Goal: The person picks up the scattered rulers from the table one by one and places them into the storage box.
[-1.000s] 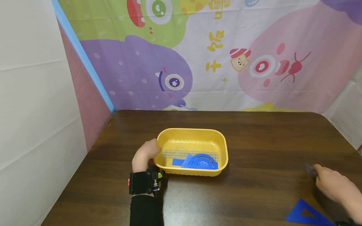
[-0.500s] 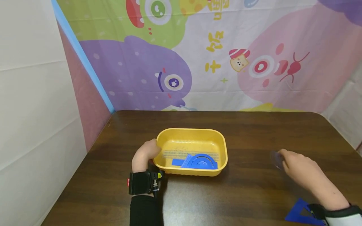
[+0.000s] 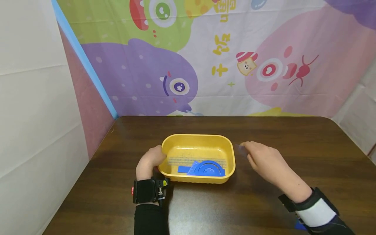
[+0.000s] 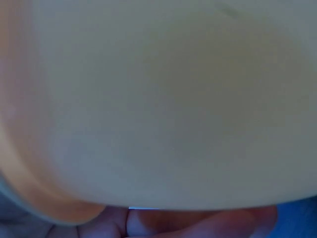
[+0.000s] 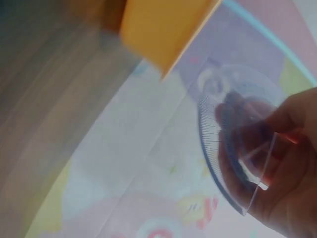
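Observation:
My left hand [image 3: 151, 159] grips the left end of a yellow plastic basin [image 3: 198, 138]; in the left wrist view the basin wall [image 4: 163, 109] fills the picture, with fingers [image 4: 198, 223] below it. Inside lie a clear ruler [image 3: 176, 161], a blue protractor [image 3: 210, 168] and another flat blue piece [image 3: 183, 169], partly covered. Just right of the basin, my right hand [image 3: 265, 160] pinches a clear protractor [image 5: 210, 148] between thumb and fingers, above the table. Under the right wrist only a corner of a blue set square [image 3: 300, 225] shows.
The dark wooden table [image 3: 102, 195] carries everything. Behind its far edge hangs a cartoon-printed cloth [image 3: 217, 98], with a white cloth [image 3: 32, 114] along the left side.
My right hand has carried the clear protractor leftward and farther forward, from the right side of the table to beside the basin. The left hand and basin stay put.

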A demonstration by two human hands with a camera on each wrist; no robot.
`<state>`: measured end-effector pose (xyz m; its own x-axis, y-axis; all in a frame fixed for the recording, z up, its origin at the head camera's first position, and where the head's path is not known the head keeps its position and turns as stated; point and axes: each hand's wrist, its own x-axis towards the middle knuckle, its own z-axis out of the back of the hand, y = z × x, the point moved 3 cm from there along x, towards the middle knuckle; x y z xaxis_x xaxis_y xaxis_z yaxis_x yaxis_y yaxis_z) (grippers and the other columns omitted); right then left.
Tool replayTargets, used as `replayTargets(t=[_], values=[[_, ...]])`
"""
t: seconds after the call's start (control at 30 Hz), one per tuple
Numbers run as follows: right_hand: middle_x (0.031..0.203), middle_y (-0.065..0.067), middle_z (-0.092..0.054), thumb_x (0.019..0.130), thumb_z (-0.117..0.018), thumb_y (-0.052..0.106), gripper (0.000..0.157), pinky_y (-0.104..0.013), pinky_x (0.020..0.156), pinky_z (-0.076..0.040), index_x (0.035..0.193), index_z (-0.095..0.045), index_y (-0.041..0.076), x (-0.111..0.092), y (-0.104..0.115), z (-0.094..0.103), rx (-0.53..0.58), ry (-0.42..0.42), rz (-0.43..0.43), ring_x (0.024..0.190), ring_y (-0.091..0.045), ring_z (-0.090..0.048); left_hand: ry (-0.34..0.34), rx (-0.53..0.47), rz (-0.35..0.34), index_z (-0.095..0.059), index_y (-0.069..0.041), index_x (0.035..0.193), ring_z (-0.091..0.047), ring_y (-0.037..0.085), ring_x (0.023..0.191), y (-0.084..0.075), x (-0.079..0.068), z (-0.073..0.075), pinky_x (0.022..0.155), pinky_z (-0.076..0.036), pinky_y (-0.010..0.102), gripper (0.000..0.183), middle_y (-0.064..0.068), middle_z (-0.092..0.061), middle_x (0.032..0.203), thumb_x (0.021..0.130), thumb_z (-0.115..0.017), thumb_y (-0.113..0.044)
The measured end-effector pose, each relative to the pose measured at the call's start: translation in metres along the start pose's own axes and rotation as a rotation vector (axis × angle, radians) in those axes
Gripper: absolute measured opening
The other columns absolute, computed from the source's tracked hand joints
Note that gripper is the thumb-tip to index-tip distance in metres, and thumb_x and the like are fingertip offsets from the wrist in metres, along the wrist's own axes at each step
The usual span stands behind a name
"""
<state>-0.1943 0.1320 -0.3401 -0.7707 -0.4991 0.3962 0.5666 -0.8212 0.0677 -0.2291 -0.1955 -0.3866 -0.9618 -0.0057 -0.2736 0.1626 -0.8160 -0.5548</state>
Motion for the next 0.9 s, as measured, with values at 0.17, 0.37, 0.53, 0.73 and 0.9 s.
replayTargets(t=[0.17,0.37,0.53,0.73,0.9], values=[[0.088,-0.006,-0.064,0.080,-0.060,0.004,0.020,-0.034,0.061,-0.052,0.101,-0.058,0.006,0.012,0.029,-0.008,0.020,-0.111,0.150,0.074,-0.019,-0.062,0.002,0.006,-0.011,-0.052,0.004,0.093,-0.056,0.021,0.055,0.001,0.001,0.000,0.044,-0.050,0.031,0.017,0.012,-0.054,0.073,0.084,-0.039,-0.002],[0.085,-0.002,-0.064,0.076,-0.062,-0.001,0.028,-0.028,0.058,-0.050,0.103,-0.060,0.008,0.017,0.055,-0.022,0.018,-0.117,0.252,0.066,-0.014,-0.058,0.003,0.024,-0.012,-0.053,0.005,0.094,-0.056,0.021,0.052,0.001,0.001,0.000,0.044,-0.050,0.030,0.019,0.014,-0.056,0.073,0.085,-0.039,-0.003],[0.087,0.000,-0.065,0.074,-0.065,-0.002,0.038,-0.026,0.058,-0.050,0.110,-0.062,0.011,0.016,0.068,-0.035,0.015,-0.067,0.307,0.071,-0.013,-0.061,0.005,0.019,-0.008,-0.052,0.005,0.095,-0.057,0.021,0.053,0.002,0.001,-0.001,0.044,-0.050,0.031,0.018,0.014,-0.056,0.074,0.085,-0.039,-0.003],[0.093,-0.001,-0.068,0.072,-0.068,-0.002,0.037,-0.027,0.062,-0.053,0.106,-0.065,0.012,0.014,0.075,-0.047,0.052,0.004,0.320,0.082,-0.014,-0.064,0.010,0.011,-0.004,-0.052,0.004,0.096,-0.056,0.022,0.056,0.003,0.001,-0.001,0.046,-0.050,0.031,0.018,0.012,-0.053,0.074,0.085,-0.040,-0.004],[0.089,-0.001,-0.068,0.072,-0.070,-0.001,0.029,-0.027,0.065,-0.053,0.098,-0.068,0.011,0.014,0.075,-0.052,0.080,-0.010,0.327,0.081,-0.014,-0.064,0.005,0.015,-0.004,-0.052,0.004,0.095,-0.056,0.021,0.055,0.003,0.001,0.000,0.046,-0.050,0.031,0.018,0.012,-0.054,0.073,0.085,-0.040,-0.004]])
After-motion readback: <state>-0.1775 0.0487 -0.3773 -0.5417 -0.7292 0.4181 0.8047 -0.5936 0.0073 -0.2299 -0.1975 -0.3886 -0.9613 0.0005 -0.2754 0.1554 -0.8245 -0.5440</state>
